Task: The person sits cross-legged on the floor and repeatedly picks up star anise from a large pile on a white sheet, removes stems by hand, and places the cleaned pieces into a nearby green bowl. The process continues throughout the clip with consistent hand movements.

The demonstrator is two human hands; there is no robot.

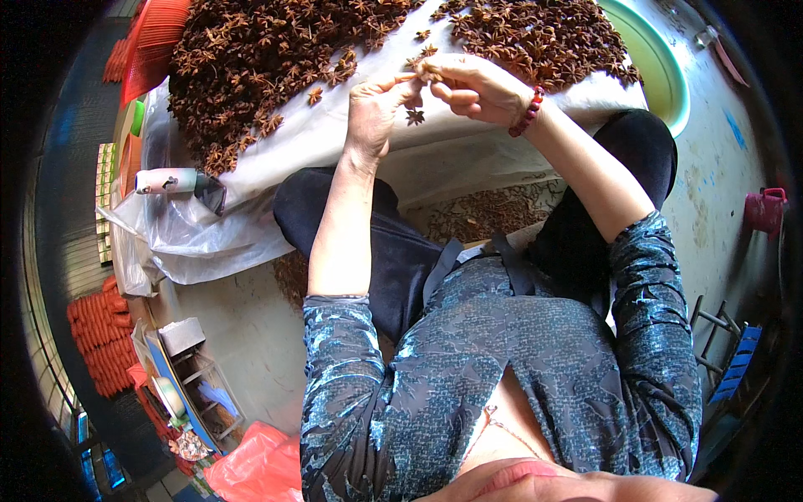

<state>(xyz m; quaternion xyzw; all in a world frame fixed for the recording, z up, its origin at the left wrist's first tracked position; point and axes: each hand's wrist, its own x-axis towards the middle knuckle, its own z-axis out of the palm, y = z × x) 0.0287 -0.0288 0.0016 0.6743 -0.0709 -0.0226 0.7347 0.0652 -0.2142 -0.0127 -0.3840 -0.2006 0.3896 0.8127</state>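
Note:
Two piles of dried star anise lie on a white cloth (320, 141): a large pile (251, 69) at the left and another (539, 44) at the right. Over the strip of cloth between them, my left hand (376, 110) and my right hand (480, 91) meet at the fingertips. My right fingers pinch a star anise (430, 74). The left thumb and forefinger are closed against its side, partly hiding a darker piece. Just below the fingertips is a single star anise (414, 117). Another loose one (315, 95) lies left of my left hand.
A pale green basin (680, 94) stands at the upper right, a red plastic basket (147, 53) at the upper left. A can-like container (166, 181) lies on clear plastic sheeting (207, 251). Farther out are orange mesh sacks (100, 336), a blue-slatted chair (734, 364) and a pink bucket (764, 212).

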